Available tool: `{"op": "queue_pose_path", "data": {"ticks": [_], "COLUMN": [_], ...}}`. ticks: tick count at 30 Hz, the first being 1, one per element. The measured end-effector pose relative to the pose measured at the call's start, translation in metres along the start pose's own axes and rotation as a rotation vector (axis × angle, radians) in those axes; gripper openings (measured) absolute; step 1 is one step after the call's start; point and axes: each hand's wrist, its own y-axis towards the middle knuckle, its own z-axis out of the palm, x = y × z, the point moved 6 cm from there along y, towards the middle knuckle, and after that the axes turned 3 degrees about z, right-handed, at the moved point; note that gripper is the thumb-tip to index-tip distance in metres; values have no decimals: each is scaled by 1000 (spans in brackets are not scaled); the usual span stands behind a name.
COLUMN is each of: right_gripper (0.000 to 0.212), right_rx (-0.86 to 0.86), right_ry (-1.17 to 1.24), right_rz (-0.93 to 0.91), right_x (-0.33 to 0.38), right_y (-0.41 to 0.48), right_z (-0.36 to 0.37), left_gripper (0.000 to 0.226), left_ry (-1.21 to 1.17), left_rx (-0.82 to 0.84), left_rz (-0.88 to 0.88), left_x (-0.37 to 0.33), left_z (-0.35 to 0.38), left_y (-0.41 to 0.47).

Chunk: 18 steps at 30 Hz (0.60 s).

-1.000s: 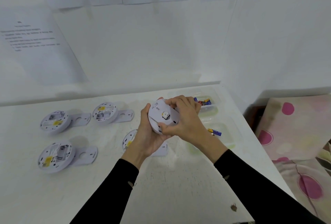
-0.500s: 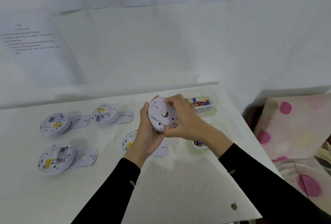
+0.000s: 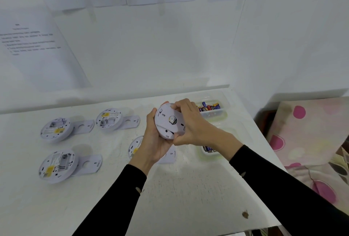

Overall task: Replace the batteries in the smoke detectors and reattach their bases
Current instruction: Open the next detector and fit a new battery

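Two hands hold one smoke detector (image 3: 164, 135) above the table (image 3: 188, 188), its base (image 3: 168, 117) facing us. Our left hand (image 3: 153, 141) cups the body from the left; the fingers (image 3: 179, 105) of our right hand (image 3: 194, 128) curl round the base's right rim, best placed to twist it.

Head view, sole entry: wide-angle camera worn on the head, facing forward and down, close above the near edge of the surface (image 3: 188, 188); wall (image 3: 170, 50) behind the surface fills the upper frame.
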Motion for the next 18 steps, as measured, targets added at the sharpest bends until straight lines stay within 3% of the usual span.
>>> {"op": "queue_pose_path", "data": {"ticks": [4,8,10,13,15,18], "right_gripper": [75,69,65,70,73,74], "right_rx": [57,1,-31,155,282,342], "right_ry": [-41,292,345,194,79,-21], "right_rz": [-31,75,55,-3,-11,-11], "right_x": [3,3,6,2,-10,-30], "right_y": [1,-8,-21,-50,-72,-94], "right_z": [5,-12,-15,13,40,68], "left_gripper": [48,63,67,54,56,61], "left_ry": [1,-34,-64,-162,-211,-200], "left_rx": [9,-27,-49,-46,-41,-8], "left_rz": [-6,-28,-7,-4,-13,-47], "left_x": [2,0,-4,-10,-13,-13], "left_z": [-3,-14,-22,-28,-29,-23], "left_y": [2,3,6,10,11,12]}}
